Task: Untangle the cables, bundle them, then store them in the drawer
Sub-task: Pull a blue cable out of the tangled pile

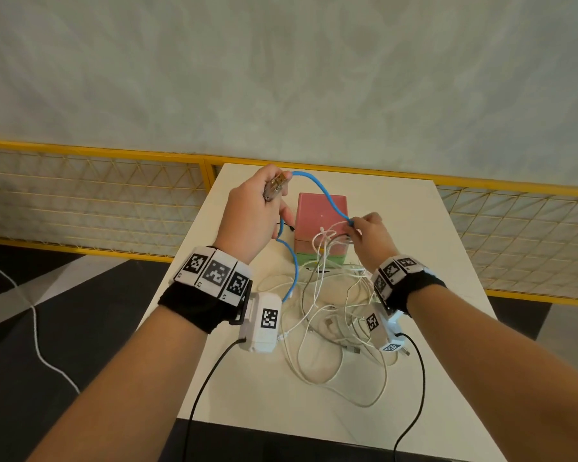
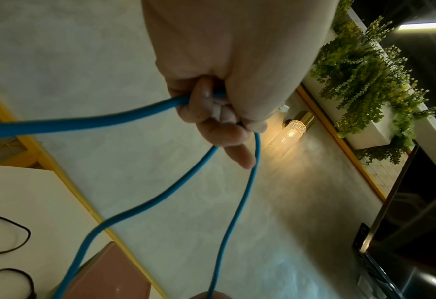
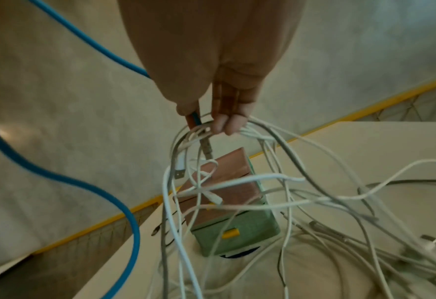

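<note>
From the head camera, the left hand (image 1: pixel 254 208) is raised over the far part of the smooth white rectangular table (image 1: pixel 247 388), fingers curled round a metal-tipped plug and the thick round blue rubber cable (image 1: pixel 321 191), which arcs over to the right hand (image 1: pixel 367 233); that hand pinches the blue cable together with lifted strands of the thin white cable tangle (image 1: pixel 327 321), most of it lying in loose loops on the tabletop in front of the small boxy plastic drawer unit, pink on top and green below (image 1: pixel 321 215). In the left wrist view, curled fingers (image 2: pixel 211 121) clamp the matte blue cable, three runs hanging away. In the right wrist view, fingertips (image 3: pixel 224 121) nip the blue end, white strands draped over the closed green drawer with its yellow handle (image 3: pixel 231 233)
</note>
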Available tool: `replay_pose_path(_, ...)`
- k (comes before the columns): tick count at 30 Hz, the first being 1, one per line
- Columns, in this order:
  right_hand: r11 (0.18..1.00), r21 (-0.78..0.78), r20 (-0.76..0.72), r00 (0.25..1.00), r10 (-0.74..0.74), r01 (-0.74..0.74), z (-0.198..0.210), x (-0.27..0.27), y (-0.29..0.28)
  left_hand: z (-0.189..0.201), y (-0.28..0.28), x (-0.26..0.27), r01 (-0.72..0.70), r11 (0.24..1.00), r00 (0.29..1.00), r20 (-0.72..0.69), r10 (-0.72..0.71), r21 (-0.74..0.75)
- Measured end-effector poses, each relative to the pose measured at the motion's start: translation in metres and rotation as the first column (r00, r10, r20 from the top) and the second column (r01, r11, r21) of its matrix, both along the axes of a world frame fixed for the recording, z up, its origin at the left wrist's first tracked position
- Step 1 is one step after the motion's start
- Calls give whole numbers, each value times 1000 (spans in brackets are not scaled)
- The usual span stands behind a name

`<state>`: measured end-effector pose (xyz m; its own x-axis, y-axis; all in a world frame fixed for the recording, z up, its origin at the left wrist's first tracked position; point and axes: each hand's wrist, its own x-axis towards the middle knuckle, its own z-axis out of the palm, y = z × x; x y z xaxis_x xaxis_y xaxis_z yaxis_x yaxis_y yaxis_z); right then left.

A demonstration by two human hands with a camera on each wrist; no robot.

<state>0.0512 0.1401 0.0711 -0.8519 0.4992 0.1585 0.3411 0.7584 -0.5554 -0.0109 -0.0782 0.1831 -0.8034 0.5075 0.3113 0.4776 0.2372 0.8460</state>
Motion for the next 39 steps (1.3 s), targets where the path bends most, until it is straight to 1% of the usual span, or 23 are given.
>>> replay_pose_path(2, 997, -75, -36, 999, -32, 29, 1, 0, 4, -2, 0, -2, -7, 1000, 1000, 6, 7, -9)
replay_pose_path(4, 988, -146, -15, 998, -61, 58, 2, 0, 7, -4, 0, -2, -4, 999, 1000, 14, 4, -32)
replay_pose_path(6, 983, -173, -15, 998, -66, 63, 1, 2, 8, -6, 2, 0, 5, 999, 1000, 23, -4, -39)
replay_pose_path(9, 991, -109, -50, 996, -78, 73, 0, 6, 9, -6, 4, 2, -5, 1000, 999, 32, 5, -7)
replay_pose_path(10, 992, -98, -37, 996, -86, 82, 0, 6, 10, -6, 4, 3, -7, 1000, 999, 32, 7, 3)
replay_pose_path(11, 992, -92, -11, 996, -90, 89, -1, 5, 10, -6, 4, 3, -7, 1000, 1000, 28, 7, 15)
replay_pose_path(14, 993, -30, 144, 984, -105, 110, -4, 2, 9, -4, 5, 4, -5, 999, 1000, 12, 4, 51)
replay_pose_path(16, 993, -16, 202, 973, -110, 115, -7, 2, 9, -3, 5, 6, -13, 997, 1000, -2, 13, 82)
replay_pose_path(18, 990, -68, 182, 977, -107, 121, -10, 4, 10, -1, 4, 4, -30, 993, 999, -13, 31, 113)
replay_pose_path(20, 990, -85, 118, 988, -101, 112, -7, 8, 12, -1, 2, 0, -27, 995, 1000, -9, 28, 100)
replay_pose_path(21, 994, -78, 76, 994, -73, 79, -3, 10, 11, -1, 2, -1, -15, 997, 1000, -8, 15, 75)
replay_pose_path(23, 986, -146, -47, 996, 79, -86, 14, 14, 2, -1, 2, 0, 40, 999, 999, -8, -40, 17)
replay_pose_path(25, 911, -288, -175, 952, 253, -295, 43, 20, -20, -2, 4, 4, 110, 994, 994, 2, -110, -19)
replay_pose_path(26, 869, -332, -221, 926, 306, -366, 58, 22, -31, -2, 4, 7, 145, 989, 989, -7, -146, -33)
replay_pose_path(27, 843, -339, -262, 903, 342, -418, 72, 24, -40, -1, 4, 9, 173, 983, 984, -33, -175, -58)
replay_pose_path(28, 838, -313, -293, 885, 363, -447, 85, 26, -49, -1, 4, 11, 203, 976, 976, -60, -208, -76)
replay_pose_path(29, 846, -286, -326, 876, 356, -451, 97, 41, -57, 0, 5, 21, 239, 967, 966, -79, -246, -85)
replay_pose_path(30, 841, -288, -334, 871, 360, -458, 109, 44, -62, 3, 3, 22, 236, 969, 966, -91, -242, -67)
replay_pose_path(32, 851, -284, -299, 884, 359, -441, 130, 57, -68, 9, -1, 24, 230, 973, 971, -76, -228, 28)
replay_pose_path(34, 859, -214, -206, 881, 425, -465, 149, 78, -78, 22, -10, 23, 269, 952, 963, -25, -268, 145)
replay_pose_path(36, 804, -205, -102, 829, 550, -558, 165, 103, -90, 36, -18, 24, 304, 923, 938, 97, -334, 237)
replay_pose_path(38, 721, -283, 6, 750, 661, -633, 177, 126, -103, 46, -21, 28, 325, 892, 891, 215, -401, 315)
replay_pose_path(39, 689, -319, 40, 718, 695, -650, 180, 135, -108, 49, -21, 33, 341, 882, 876, 230, -423, 324)
